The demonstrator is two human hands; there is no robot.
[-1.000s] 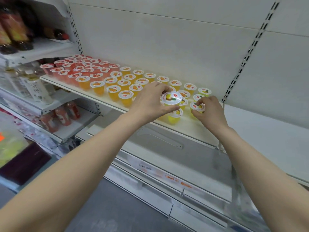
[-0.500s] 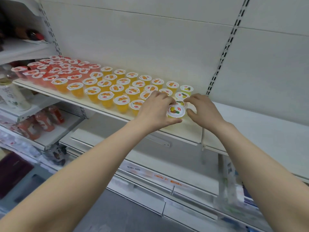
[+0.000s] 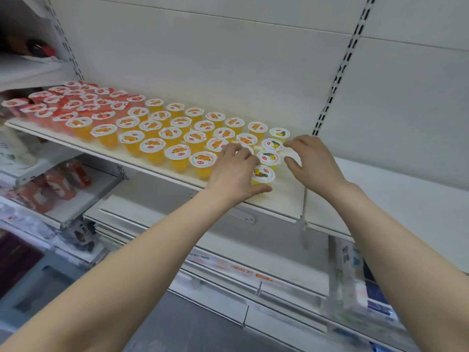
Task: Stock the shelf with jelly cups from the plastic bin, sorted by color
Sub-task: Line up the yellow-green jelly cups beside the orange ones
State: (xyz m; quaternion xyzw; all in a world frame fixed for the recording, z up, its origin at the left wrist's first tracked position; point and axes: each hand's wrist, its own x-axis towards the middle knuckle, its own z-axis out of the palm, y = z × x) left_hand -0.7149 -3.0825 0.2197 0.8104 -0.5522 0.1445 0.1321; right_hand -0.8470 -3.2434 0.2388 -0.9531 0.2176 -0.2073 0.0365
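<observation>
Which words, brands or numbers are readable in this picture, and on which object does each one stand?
None can be read with confidence.
Jelly cup lids: a small red logo and fruit pictures, too small to read.
Price strip on the lower shelf edge: orange print, blurred and appearing upside down.
Bottle labels at far left: blurred.
Packages at lower right: blurred.

My left hand [image 3: 234, 171] wraps the front jelly cup [image 3: 262, 175] at the shelf [image 3: 286, 199] edge; three cups [image 3: 270, 158] line up behind it; my right hand [image 3: 311, 161] sits just right.
</observation>
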